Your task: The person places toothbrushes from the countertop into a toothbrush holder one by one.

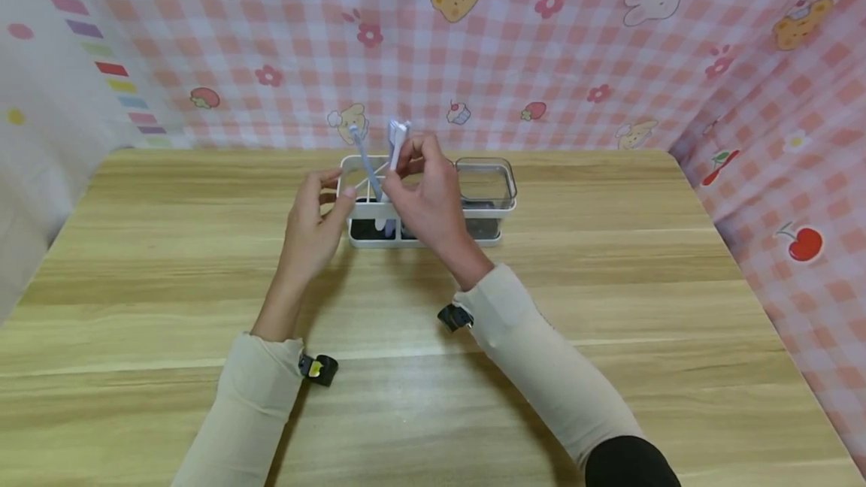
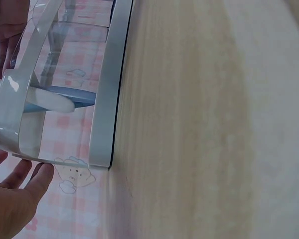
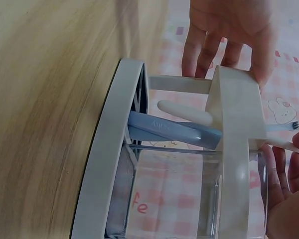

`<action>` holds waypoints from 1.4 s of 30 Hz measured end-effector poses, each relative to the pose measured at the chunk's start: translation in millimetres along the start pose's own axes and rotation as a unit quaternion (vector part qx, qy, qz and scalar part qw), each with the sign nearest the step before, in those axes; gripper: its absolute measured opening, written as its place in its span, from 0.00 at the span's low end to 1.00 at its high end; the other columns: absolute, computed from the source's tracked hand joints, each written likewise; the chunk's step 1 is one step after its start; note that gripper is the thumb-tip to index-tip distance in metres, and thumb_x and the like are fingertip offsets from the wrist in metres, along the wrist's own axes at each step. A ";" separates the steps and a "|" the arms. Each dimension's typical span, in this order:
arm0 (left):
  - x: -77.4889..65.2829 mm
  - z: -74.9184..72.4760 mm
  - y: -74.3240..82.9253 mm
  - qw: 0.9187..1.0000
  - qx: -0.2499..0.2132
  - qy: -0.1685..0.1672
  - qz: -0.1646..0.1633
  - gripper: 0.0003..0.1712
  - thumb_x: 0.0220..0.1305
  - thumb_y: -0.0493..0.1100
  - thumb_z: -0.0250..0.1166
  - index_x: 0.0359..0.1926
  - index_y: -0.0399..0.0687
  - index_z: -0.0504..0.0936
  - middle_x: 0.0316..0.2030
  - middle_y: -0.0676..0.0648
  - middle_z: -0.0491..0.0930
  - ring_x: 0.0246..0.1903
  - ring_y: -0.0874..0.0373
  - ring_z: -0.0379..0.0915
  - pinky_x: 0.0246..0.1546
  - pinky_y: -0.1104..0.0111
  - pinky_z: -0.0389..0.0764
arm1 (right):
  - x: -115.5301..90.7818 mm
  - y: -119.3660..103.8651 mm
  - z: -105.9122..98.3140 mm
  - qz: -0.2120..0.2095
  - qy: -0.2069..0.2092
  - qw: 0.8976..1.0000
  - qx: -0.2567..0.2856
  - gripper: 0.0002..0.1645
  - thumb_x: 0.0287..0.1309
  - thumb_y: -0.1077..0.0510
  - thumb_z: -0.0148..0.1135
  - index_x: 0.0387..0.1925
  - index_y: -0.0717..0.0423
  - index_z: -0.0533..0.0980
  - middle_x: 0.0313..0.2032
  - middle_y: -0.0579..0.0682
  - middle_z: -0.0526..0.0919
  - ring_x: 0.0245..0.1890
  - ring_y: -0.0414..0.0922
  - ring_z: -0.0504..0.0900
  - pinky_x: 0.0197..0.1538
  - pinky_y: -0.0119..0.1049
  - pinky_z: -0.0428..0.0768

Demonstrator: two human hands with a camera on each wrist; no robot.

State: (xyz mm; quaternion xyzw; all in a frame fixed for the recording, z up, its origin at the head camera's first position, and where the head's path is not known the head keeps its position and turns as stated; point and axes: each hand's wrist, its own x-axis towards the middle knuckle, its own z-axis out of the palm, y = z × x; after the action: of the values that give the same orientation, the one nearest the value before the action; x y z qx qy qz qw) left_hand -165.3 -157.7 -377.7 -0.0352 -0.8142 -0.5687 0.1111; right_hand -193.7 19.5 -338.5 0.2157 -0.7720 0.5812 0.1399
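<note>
Pinched in the right hand [image 1: 429, 198], a white toothbrush [image 1: 396, 143] enters the holder [image 1: 426, 205].

You've got both arms in snug cream-beige sleeves, running from near the wrists all the way up the forearms. The right sleeve [image 1: 541, 367] has a faint rectangular patch or seam near the wrist, and a black cuff or undersleeve [image 1: 629, 464] peeks out at its upper end. The left sleeve [image 1: 250, 404] is plain. Each wrist carries a small black camera: the left one [image 1: 319, 369] shows a bit of yellow, the right one [image 1: 455, 317] is plain black. Your hands are bare.
</note>
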 end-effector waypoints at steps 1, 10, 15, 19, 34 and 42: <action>0.1 0.2 0.1 1.000 -0.001 -0.001 0.000 0.26 0.76 0.48 0.58 0.67 0.38 0.70 0.59 0.37 0.72 0.55 0.44 0.71 0.54 0.52 0.78 | -0.1 0.1 -0.3 0.005 -0.003 1.000 -0.002 0.11 0.59 0.71 0.59 0.42 0.62 0.69 0.40 0.57 0.80 0.41 0.50 0.82 0.38 0.32 0.85; 0.4 1.1 0.9 1.000 -0.001 -0.001 0.004 0.26 0.76 0.49 0.58 0.67 0.39 0.70 0.58 0.38 0.72 0.54 0.45 0.71 0.54 0.52 0.78 | -1.0 -1.4 -3.7 0.043 -0.027 0.998 -0.037 0.12 0.61 0.69 0.63 0.43 0.61 0.71 0.40 0.54 0.79 0.41 0.46 0.80 0.41 0.30 0.84; 1.4 2.1 0.0 1.000 -0.002 -0.001 0.007 0.26 0.76 0.48 0.58 0.67 0.38 0.70 0.58 0.37 0.73 0.54 0.45 0.71 0.54 0.52 0.78 | -0.4 -2.8 -5.8 0.057 -0.037 0.996 -0.053 0.13 0.60 0.69 0.64 0.44 0.60 0.71 0.41 0.53 0.79 0.42 0.45 0.80 0.41 0.29 0.84; 2.3 3.7 -0.4 1.000 -0.004 -0.003 0.006 0.26 0.76 0.47 0.58 0.67 0.38 0.70 0.58 0.37 0.72 0.54 0.44 0.71 0.54 0.52 0.78 | 0.1 -1.8 -8.2 0.064 -0.036 0.996 -0.046 0.14 0.59 0.71 0.64 0.44 0.61 0.71 0.40 0.53 0.79 0.42 0.45 0.80 0.42 0.30 0.84; -1.9 -6.9 -2.5 1.000 0.007 0.007 0.000 0.26 0.75 0.47 0.58 0.67 0.39 0.70 0.59 0.39 0.72 0.54 0.46 0.72 0.53 0.54 0.77 | -7.0 -0.3 -21.2 0.061 -0.042 0.997 -0.010 0.10 0.63 0.70 0.60 0.44 0.62 0.70 0.41 0.54 0.78 0.43 0.46 0.79 0.42 0.32 0.84; 0.2 -7.1 -1.3 1.000 0.009 0.004 -0.002 0.26 0.75 0.47 0.58 0.67 0.38 0.70 0.59 0.38 0.71 0.55 0.45 0.71 0.56 0.53 0.78 | -12.1 -0.2 -53.1 0.005 -0.020 0.999 -0.030 0.07 0.64 0.70 0.60 0.42 0.63 0.71 0.38 0.55 0.78 0.39 0.46 0.78 0.38 0.34 0.80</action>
State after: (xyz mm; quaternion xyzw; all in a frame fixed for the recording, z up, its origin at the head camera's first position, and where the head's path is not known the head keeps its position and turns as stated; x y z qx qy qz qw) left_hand -164.7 -164.8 -376.5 -0.0301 -0.8186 -0.5621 0.1138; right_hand -185.0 72.4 -328.8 0.2191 -0.7926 0.5544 0.1280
